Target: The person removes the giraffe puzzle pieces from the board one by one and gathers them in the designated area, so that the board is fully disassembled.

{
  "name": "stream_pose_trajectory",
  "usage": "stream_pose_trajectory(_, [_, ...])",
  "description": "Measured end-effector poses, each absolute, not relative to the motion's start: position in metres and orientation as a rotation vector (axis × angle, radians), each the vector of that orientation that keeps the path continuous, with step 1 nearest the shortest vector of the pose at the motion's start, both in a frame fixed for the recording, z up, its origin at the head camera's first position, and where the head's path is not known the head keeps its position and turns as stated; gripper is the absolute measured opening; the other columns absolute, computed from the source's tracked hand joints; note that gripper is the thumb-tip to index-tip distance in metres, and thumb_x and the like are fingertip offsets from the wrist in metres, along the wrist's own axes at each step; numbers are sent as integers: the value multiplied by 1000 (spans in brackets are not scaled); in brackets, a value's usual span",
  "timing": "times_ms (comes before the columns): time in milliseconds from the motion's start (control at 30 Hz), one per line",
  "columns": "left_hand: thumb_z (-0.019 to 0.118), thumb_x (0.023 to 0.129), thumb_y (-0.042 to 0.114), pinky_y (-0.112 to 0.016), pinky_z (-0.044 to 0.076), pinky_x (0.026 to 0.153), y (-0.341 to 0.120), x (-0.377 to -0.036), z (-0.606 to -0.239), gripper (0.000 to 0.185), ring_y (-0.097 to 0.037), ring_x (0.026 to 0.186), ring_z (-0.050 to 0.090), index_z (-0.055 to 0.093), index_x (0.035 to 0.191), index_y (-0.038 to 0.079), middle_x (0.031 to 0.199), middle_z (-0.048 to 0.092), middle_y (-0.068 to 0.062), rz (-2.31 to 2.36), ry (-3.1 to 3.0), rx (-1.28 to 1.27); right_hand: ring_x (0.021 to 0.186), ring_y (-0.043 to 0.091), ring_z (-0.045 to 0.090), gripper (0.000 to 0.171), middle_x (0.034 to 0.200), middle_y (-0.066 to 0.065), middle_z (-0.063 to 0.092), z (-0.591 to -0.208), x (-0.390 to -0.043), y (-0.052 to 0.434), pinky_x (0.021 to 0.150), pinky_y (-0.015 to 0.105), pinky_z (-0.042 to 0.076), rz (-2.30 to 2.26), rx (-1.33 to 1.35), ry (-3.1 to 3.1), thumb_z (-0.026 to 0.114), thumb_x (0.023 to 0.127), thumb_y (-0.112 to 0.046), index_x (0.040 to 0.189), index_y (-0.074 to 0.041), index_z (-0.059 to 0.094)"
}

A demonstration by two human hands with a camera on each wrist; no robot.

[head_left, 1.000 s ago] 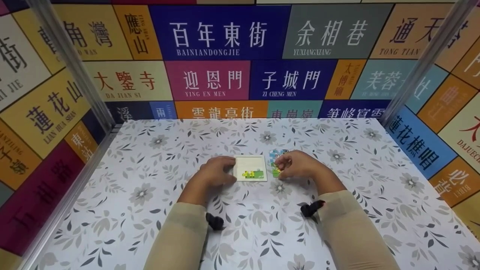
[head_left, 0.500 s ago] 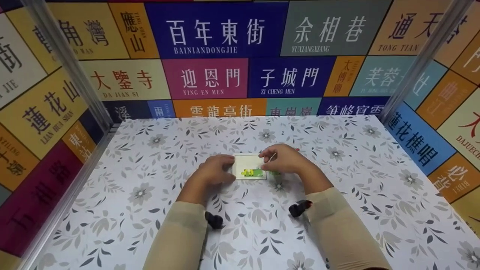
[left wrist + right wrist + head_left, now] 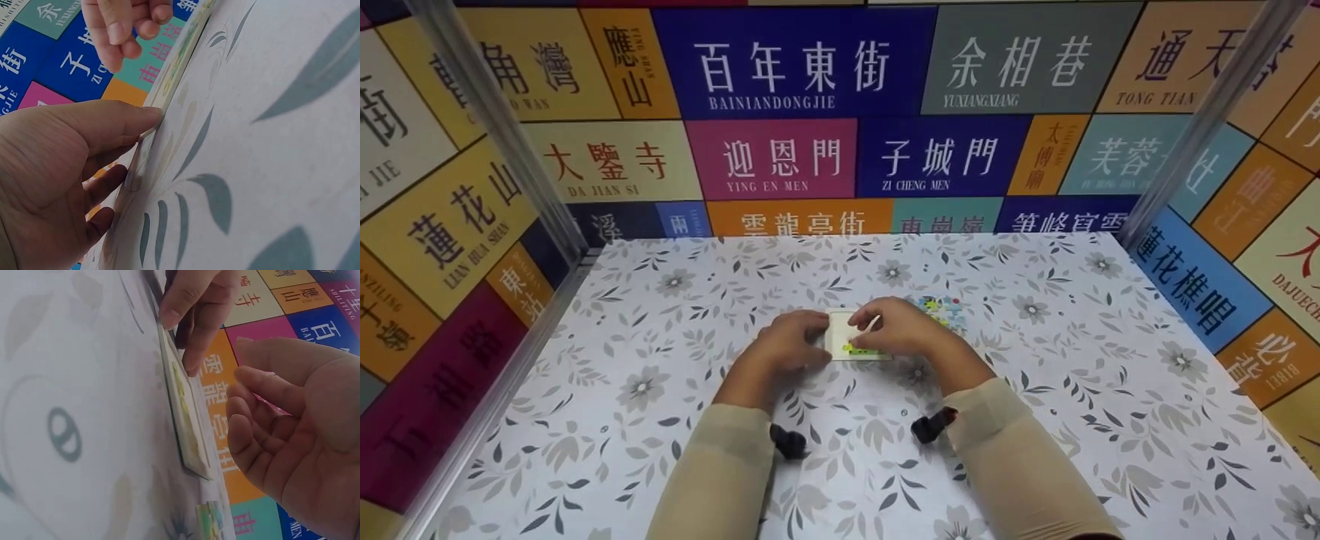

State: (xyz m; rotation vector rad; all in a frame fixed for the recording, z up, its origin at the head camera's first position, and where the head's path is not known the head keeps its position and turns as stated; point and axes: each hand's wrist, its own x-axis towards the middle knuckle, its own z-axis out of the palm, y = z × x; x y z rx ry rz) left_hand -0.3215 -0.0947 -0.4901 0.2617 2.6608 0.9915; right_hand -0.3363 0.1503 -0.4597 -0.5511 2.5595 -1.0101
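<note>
A small cream puzzle tray (image 3: 838,324) lies on the table, with a yellow and green strip of puzzle pieces (image 3: 862,350) along its near side. My left hand (image 3: 789,341) steadies the tray's left end, thumb at the near corner and fingers at the far one. In the left wrist view the thumb (image 3: 147,116) presses the tray edge. Over the tray hovers my right hand (image 3: 901,328). Its fingers are loosely bent, and the right wrist view shows thumb and index tips (image 3: 242,373) apart with no piece visible between them. The hand covers the tray's right part in the head view.
Several loose puzzle pieces (image 3: 946,309) lie on the table just right of the tray, partly behind my right hand. The table has a white floral cloth (image 3: 645,450). Panels with large printed characters (image 3: 810,64) stand behind and at both sides.
My right hand has moved left from the loose pieces to above the tray, uncovering the pieces at the right. The left hand has stayed on the tray's left end.
</note>
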Motion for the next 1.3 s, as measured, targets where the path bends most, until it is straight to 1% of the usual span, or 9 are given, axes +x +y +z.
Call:
stream_pose_trajectory(100, [83, 87, 28, -55, 25, 134, -96, -320, -490, 65, -25, 161, 36, 65, 149, 28, 163, 52, 12, 995, 2664, 269, 120, 25, 69, 38, 128, 4, 76, -466, -337, 150, 103, 45, 58, -998, -517, 2553, 81, 93, -29, 128, -14, 76])
stream_pose_trajectory(233, [83, 87, 27, -55, 26, 133, -96, -320, -490, 63, -26, 160, 39, 66, 148, 28, 162, 53, 11, 982, 2690, 301, 116, 22, 71, 33, 124, 1, 78, -475, -338, 150, 105, 44, 57, -987, -515, 2543, 81, 93, -26, 125, -16, 78])
stream_pose_trajectory(467, [84, 88, 28, -59, 27, 132, -91, -321, -490, 64, -29, 159, 40, 66, 148, 30, 163, 53, 8, 976, 2675, 275, 103, 18, 68, 36, 119, 3, 76, -479, -337, 153, 98, 43, 57, -943, -511, 2555, 80, 91, -17, 127, -15, 77])
stream_pose_trajectory(633, [85, 88, 27, -57, 29, 132, -92, -324, -490, 64, -28, 159, 40, 66, 149, 29, 163, 53, 8, 956, 2689, 293, 95, 16, 65, 42, 117, 3, 76, -479, -338, 152, 91, 38, 55, -904, -542, 2562, 76, 91, -12, 133, -15, 75])
stream_pose_trajectory(700, [85, 87, 27, -58, 29, 131, -94, -324, -490, 64, -28, 158, 41, 66, 148, 29, 163, 53, 8, 950, 2696, 293, 97, 17, 65, 43, 119, 2, 75, -479, -339, 150, 92, 38, 55, -896, -544, 2565, 76, 90, -12, 134, -17, 75])
stream_pose_trajectory(833, [85, 86, 27, -59, 29, 131, -96, -325, -490, 64, -29, 158, 41, 66, 147, 31, 163, 53, 9, 953, 2701, 290, 98, 17, 65, 41, 120, 1, 73, -478, -339, 149, 90, 37, 55, -866, -554, 2575, 77, 90, -14, 131, -18, 76])
stream_pose_trajectory(1033, [85, 85, 26, -57, 29, 131, -96, -326, -490, 65, -28, 157, 42, 67, 147, 31, 162, 54, 9, 979, 2698, 288, 87, 16, 64, 38, 104, 2, 74, -475, -339, 149, 79, 32, 53, -866, -569, 2556, 79, 90, -14, 127, -18, 78])
stream_pose_trajectory(1300, [83, 90, 29, -60, 30, 129, -96, -324, -491, 61, -28, 157, 42, 66, 148, 25, 163, 55, 4, 902, 2738, 375, 90, 16, 61, 32, 105, 4, 73, -479, -340, 149, 82, 33, 52, -876, -652, 2560, 84, 88, -13, 119, -16, 78])
